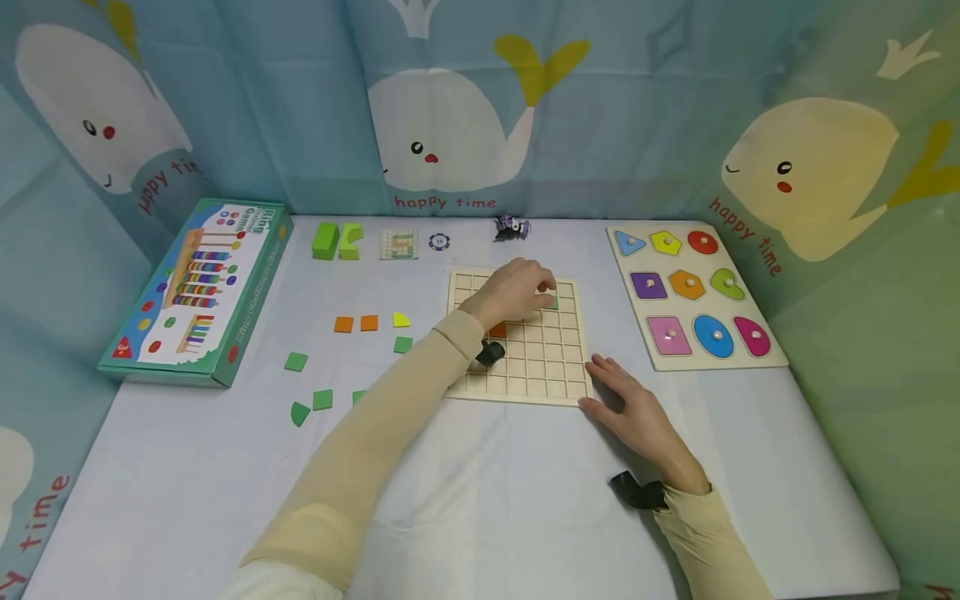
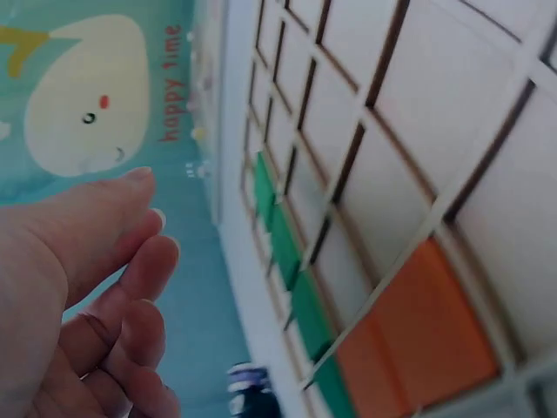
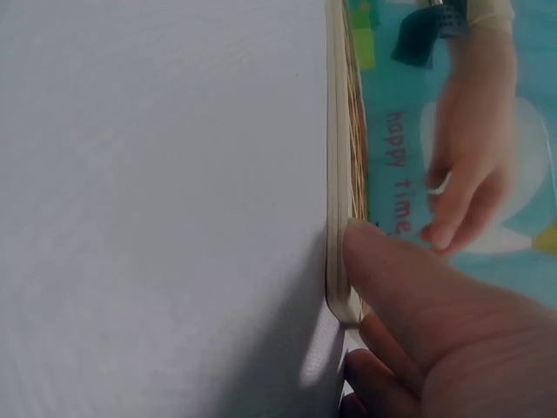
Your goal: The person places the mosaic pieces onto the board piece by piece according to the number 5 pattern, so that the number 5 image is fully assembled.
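One green tile (image 1: pixel 555 302) sits toward the far right of the pale gridded board (image 1: pixel 537 358), and as the head view shows it, it lies just to the right of your left hand's (image 1: pixel 517 292) thumb tip, so your left is plainly the nearer. Your left fingers hang loosely curled with nothing between them; the left wrist view shows their tips apart from the row of green pieces (image 2: pixel 283 237), which runs in a line beside an orange piece (image 2: pixel 426 318). Your right hand (image 1: pixel 633 417) is relaxed rather than clenched, fingers touching the board's right edge, thumb at its near right corner. The board is nearly square, so no long axis stands out; it looks like light wood, with thin raised strips walling off square cells. Away to its left, loose on the smooth white cloth (image 1: pixel 480 500), lie flat, plain-faced orange squares (image 1: pixel 369 322), green squares (image 1: pixel 322 400), a yellow quarter-round (image 1: pixel 401 320) and a green wedge (image 1: pixel 299 414) with one curved side.
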Demonstrator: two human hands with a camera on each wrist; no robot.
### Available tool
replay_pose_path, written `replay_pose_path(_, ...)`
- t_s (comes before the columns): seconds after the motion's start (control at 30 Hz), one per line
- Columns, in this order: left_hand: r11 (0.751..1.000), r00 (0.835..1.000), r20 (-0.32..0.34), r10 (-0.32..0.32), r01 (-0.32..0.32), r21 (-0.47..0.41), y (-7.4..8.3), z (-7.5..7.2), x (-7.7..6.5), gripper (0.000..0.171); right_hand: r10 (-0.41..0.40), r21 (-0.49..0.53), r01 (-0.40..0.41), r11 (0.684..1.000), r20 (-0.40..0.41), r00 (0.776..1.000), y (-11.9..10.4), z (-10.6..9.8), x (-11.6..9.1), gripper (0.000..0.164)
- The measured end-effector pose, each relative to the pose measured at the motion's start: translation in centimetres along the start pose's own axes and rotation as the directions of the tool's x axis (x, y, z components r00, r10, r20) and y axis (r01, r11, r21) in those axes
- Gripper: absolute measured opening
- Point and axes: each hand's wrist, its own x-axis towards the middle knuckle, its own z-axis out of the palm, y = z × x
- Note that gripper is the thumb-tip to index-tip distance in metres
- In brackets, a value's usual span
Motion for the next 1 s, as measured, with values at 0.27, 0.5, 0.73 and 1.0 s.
replay_pose_path(0.27,0.999,0.998,-0.037,0.044,-0.042,0.034,-0.6,-1.8,-2.9,0.03,-0.003,-0.005,0.003,1.0,-0.009,1.0,0.0,0.0,-0.1,0.07)
replay_pose_path(0.5,0.999,0.996,-0.084,0.003,0.0,0.04,-3.4,-3.6,-6.1,0.03,-0.007,0.004,0.007,1.0,-0.005,1.0,0.0,0.1,-0.1,0.071)
replay_pose_path(0.73,0.992,0.984,-0.14,-0.113,0.119,0.04,-7.3,-5.3,-9.7,0.028,-0.002,0.008,0.002,1.0,-0.006,1.0,-0.1,0.1,-0.2,0.071)
replay_pose_path(1.0,0.971,0.964,-0.137,-0.226,0.234,0.043,-11.4,-6.5,-14.5,0.03,-0.018,-0.003,0.018,1.0,-0.013,1.0,0.0,0.1,-0.1,0.071)
